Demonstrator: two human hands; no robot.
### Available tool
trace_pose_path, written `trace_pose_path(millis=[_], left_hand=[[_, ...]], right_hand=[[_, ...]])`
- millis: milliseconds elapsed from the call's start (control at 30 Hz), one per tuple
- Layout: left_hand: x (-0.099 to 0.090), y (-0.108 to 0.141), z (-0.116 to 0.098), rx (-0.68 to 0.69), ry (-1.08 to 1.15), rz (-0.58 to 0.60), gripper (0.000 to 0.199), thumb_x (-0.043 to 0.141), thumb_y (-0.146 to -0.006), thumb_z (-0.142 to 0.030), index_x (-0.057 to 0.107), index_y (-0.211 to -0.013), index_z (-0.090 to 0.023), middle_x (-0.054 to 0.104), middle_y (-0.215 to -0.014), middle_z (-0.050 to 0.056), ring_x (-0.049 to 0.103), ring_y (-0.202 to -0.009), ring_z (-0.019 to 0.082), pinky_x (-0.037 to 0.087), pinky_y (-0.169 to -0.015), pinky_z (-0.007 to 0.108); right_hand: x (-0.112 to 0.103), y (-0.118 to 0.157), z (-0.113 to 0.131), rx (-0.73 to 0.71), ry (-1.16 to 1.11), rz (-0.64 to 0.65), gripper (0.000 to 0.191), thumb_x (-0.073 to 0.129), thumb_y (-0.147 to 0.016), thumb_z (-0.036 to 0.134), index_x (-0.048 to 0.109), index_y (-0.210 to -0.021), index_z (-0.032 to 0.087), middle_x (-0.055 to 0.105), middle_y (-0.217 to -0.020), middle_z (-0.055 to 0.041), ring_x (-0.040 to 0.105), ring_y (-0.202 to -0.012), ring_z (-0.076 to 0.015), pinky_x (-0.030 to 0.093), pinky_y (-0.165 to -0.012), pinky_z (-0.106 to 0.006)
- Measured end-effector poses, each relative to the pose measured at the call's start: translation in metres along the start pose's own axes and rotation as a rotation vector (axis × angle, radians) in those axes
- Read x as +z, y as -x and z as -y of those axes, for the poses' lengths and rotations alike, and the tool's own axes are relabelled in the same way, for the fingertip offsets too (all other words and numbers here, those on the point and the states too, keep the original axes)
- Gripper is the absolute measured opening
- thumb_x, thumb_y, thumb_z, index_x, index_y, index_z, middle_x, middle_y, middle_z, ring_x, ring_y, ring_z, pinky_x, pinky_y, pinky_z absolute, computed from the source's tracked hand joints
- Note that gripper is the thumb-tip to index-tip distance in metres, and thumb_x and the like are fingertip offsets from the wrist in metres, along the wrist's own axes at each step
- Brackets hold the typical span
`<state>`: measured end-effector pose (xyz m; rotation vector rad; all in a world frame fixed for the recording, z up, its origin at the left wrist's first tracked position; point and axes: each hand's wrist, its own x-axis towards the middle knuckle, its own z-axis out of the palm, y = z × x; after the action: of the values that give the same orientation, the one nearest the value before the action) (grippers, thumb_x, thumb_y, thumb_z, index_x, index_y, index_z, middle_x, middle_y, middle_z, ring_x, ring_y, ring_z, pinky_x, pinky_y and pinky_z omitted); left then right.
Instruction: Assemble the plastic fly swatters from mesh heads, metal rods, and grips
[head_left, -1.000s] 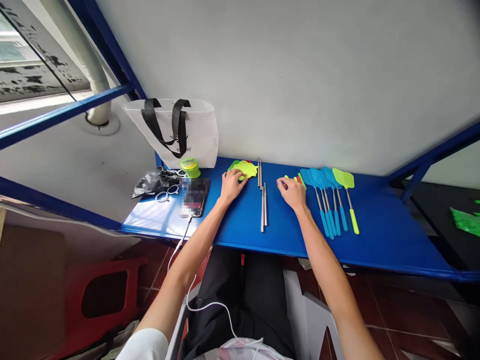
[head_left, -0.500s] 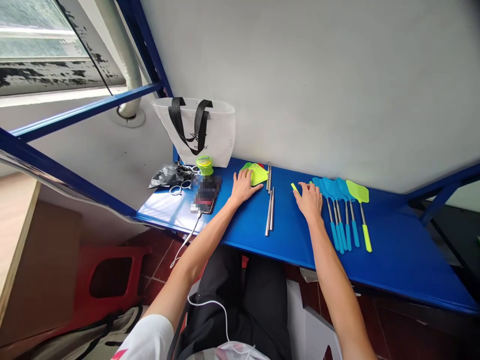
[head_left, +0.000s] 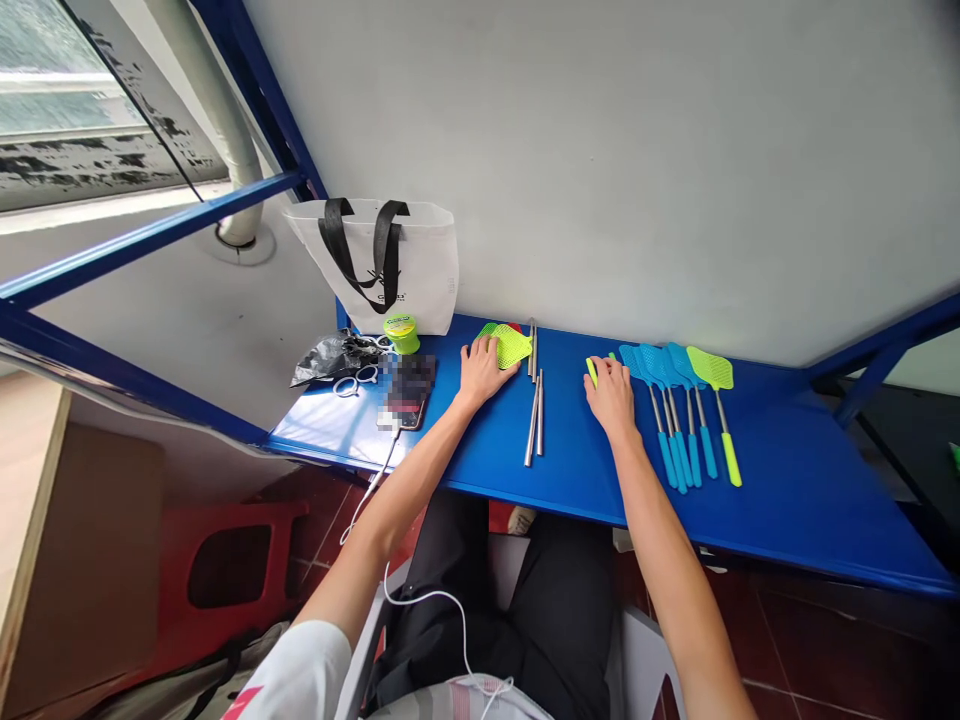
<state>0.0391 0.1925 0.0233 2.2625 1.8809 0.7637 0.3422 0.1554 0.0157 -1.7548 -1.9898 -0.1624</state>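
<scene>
The yellow mesh head [head_left: 514, 346] is lying on the blue table [head_left: 577, 470], on a small pile with a green mesh head [head_left: 487, 330] and something red. The left hand [head_left: 481, 372] is resting on the pile's near left side, fingers spread and bent; whether they are gripping a head, I cannot tell. Just right of the pile, metal rods [head_left: 535, 410] are lying in two groups, one nearer the table's front edge. Farther right, the right hand [head_left: 610, 395] is bending its fingers around a yellow-green handle [head_left: 592, 372], which is showing between thumb and fingers. Beside that hand, blue swatters [head_left: 677, 425] are lying in a row, their handles pointing toward the person, with a yellow-green swatter [head_left: 720, 415] at the row's right end. Left of the left hand, a phone [head_left: 409, 392] is lying plugged into a white cable [head_left: 386, 462], near a green tub [head_left: 403, 335], a black plastic bag [head_left: 326, 358] and white rings [head_left: 356, 381]. Behind the tub, a white tote bag [head_left: 420, 262] is standing against the wall [head_left: 570, 160].
</scene>
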Motion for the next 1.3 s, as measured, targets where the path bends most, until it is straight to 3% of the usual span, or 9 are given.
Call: trace_pose_path(millis=[133, 333, 700, 933, 1100, 1300], left_hand=[[-0.002, 0.0, -0.004, -0.02, -0.02, 0.009, 0.069, 0.06, -0.104, -0.064, 0.054, -0.158, -0.021, 0.055, -0.163, 0.023, 0.046, -0.152, 0.046, 0.035, -0.126, 0.063], [-0.002, 0.001, -0.005, -0.007, -0.04, 0.029, 0.065, 0.058, -0.105, -0.059, 0.055, -0.157, -0.02, 0.054, -0.163, 0.024, 0.045, -0.151, 0.047, 0.037, -0.123, 0.063], [-0.001, 0.002, -0.002, 0.017, -0.036, 0.058, 0.062, 0.056, -0.107, -0.056, 0.053, -0.157, -0.021, 0.049, -0.169, 0.023, 0.039, -0.158, 0.045, 0.031, -0.129, 0.065], [-0.008, 0.007, -0.001, 0.059, -0.089, 0.11, 0.064, 0.053, -0.099, -0.017, 0.05, -0.163, -0.021, 0.052, -0.168, 0.018, 0.043, -0.158, 0.036, 0.028, -0.134, 0.059], [-0.008, 0.004, -0.003, 0.061, -0.056, 0.11, 0.067, 0.052, -0.096, -0.013, 0.055, -0.162, -0.023, 0.053, -0.169, 0.018, 0.042, -0.16, 0.037, 0.027, -0.134, 0.066], [-0.006, 0.001, 0.002, 0.075, 0.036, 0.093, 0.08, 0.043, -0.088, -0.001, 0.056, -0.162, -0.024, 0.055, -0.171, 0.013, 0.044, -0.163, 0.031, 0.025, -0.136, 0.067]], right_hand=[[0.003, 0.001, -0.007, -0.011, -0.009, -0.007, 0.047, 0.044, -0.109, 0.025, 0.064, -0.15, 0.015, 0.069, -0.143, -0.023, 0.059, -0.135, -0.0401, 0.051, -0.111, -0.056], [0.002, 0.001, -0.006, 0.044, 0.023, -0.022, 0.047, 0.046, -0.107, 0.026, 0.065, -0.149, 0.014, 0.07, -0.146, -0.0228, 0.062, -0.127, -0.0407, 0.051, -0.106, -0.056], [0.0, 0.0, -0.008, -0.046, -0.122, -0.024, 0.047, 0.044, -0.107, 0.02, 0.067, -0.148, 0.016, 0.07, -0.147, -0.0177, 0.064, -0.134, -0.0352, 0.052, -0.116, -0.054], [0.007, 0.001, -0.009, -0.058, -0.187, -0.057, 0.046, 0.048, -0.102, 0.019, 0.07, -0.143, 0.019, 0.074, -0.143, -0.0148, 0.067, -0.129, -0.0344, 0.054, -0.113, -0.057], [0.009, -0.006, -0.008, -0.047, -0.19, -0.033, 0.043, 0.046, -0.106, 0.023, 0.072, -0.14, 0.019, 0.076, -0.139, -0.0147, 0.067, -0.126, -0.0348, 0.053, -0.111, -0.056], [0.01, -0.004, 0.002, -0.083, -0.197, 0.021, 0.042, 0.047, -0.109, 0.026, 0.07, -0.145, 0.022, 0.074, -0.144, -0.0136, 0.064, -0.132, -0.0325, 0.053, -0.11, -0.05]])
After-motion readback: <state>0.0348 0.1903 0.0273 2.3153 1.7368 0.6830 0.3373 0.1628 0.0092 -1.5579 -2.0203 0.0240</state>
